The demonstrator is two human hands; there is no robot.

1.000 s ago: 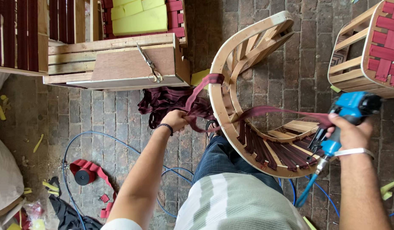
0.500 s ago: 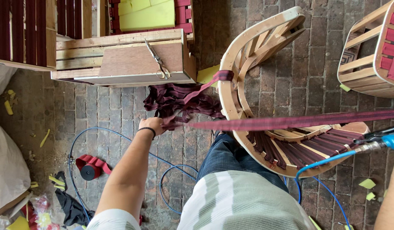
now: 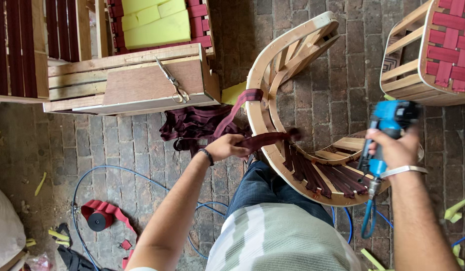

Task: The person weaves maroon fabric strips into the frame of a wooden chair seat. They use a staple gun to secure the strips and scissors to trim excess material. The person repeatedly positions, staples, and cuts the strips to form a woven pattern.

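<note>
My left hand (image 3: 226, 147) grips a dark maroon webbing strap (image 3: 268, 138) and holds it against the curved rim of a wooden chair frame (image 3: 272, 65) lying on its side in front of me. Several maroon straps (image 3: 327, 176) are fixed across the frame's seat. My right hand (image 3: 396, 149) holds a blue pneumatic staple gun (image 3: 388, 131) upright to the right of the frame, its blue air hose (image 3: 367, 221) hanging below. More loose webbing (image 3: 195, 125) is piled on the brick floor behind my left hand.
A wooden crate (image 3: 127, 80) with scissors (image 3: 171, 80) on top stands at the back left. Another frame with red webbing (image 3: 438, 50) is at the upper right. A red webbing roll (image 3: 98, 219) and a blue hose (image 3: 112, 173) lie on the bricks at the left.
The strap was stretched far out to the right; now it is drawn back to the frame's rim. My left hand moved right to the frame. My right hand came back in with the staple gun.
</note>
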